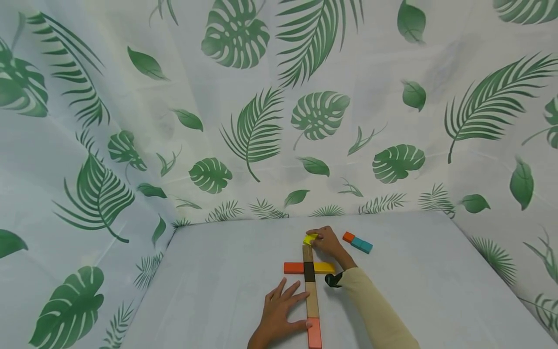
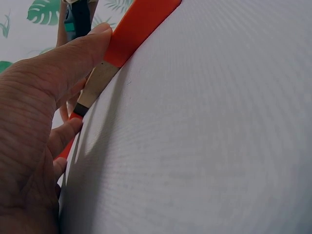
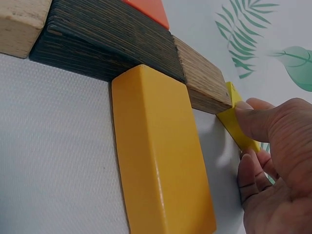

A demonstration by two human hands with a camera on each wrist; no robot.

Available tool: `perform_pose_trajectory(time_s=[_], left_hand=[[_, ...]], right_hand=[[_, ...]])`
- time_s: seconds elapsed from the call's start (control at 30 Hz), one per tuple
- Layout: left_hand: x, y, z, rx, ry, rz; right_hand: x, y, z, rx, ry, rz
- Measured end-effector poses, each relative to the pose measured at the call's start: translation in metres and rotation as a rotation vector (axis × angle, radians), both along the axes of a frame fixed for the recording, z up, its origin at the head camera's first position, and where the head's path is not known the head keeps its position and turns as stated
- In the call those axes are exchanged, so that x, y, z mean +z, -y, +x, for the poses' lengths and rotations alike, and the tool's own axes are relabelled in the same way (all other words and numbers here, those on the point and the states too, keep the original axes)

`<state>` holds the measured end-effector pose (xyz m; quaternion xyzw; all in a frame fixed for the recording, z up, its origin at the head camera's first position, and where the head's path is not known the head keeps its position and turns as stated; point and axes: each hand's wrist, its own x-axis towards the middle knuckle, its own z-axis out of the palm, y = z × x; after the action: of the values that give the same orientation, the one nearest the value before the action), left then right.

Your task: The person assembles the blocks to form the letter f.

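Observation:
A line of end-to-end blocks runs away from me: salmon (image 1: pixel 315 335), light wood (image 1: pixel 313 301), black (image 1: pixel 309 272) and brown wood (image 1: pixel 307 253). An orange-red block (image 1: pixel 293 268) extends left of the black one, and an amber block (image 1: pixel 324 268) extends right. At the far end, my right hand (image 1: pixel 329 242) pinches a small bright yellow block (image 3: pixel 233 127) between thumb and fingers, right against the brown wood block. My left hand (image 1: pixel 277 314) lies spread along the line's left side, its thumb at the salmon block and a fingertip at the light wood block.
To the right of the far end lie a small orange block (image 1: pixel 348 237) and blue blocks (image 1: pixel 362 245), touching in a row. A pale cloth (image 1: pixel 218 281) covers the work surface. Leaf-printed fabric walls (image 1: pixel 270 189) rise behind it and at both sides.

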<state>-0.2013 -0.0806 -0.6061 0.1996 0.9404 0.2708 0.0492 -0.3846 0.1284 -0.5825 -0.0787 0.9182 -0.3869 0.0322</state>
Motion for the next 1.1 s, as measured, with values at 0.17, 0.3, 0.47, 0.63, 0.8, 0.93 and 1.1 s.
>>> perform_pose_trajectory(time_s=[0.17,0.3,0.47,0.63,0.8,0.93,1.1], left_hand=[[0.0008,-0.0003,0.0007,0.016,0.027,-0.001],[0.0023,-0.0007,0.0013,0.019,0.029,0.003],[0.0034,-0.0008,0.002,0.017,0.016,0.006],[0.0045,-0.0008,0.0026,0.018,0.01,0.006],[0.0046,-0.0014,0.0029,0.02,0.022,0.018],[0.0031,-0.0021,0.0023,0.022,0.021,0.023],[0.0017,-0.0032,0.0015,0.014,0.011,0.022]], right_hand=[[-0.0014,0.0016,0.0021,0.007,-0.01,-0.001],[-0.0008,0.0023,0.0032,0.0,-0.005,-0.015],[0.0006,0.0024,0.0036,-0.016,0.008,-0.034],[0.0028,0.003,0.0038,-0.014,0.007,-0.031],[0.0005,0.0021,0.0035,-0.011,0.001,-0.035],[-0.0022,0.0007,0.0032,-0.016,0.0,-0.043],[-0.0031,-0.0013,0.0034,-0.02,-0.004,-0.04]])
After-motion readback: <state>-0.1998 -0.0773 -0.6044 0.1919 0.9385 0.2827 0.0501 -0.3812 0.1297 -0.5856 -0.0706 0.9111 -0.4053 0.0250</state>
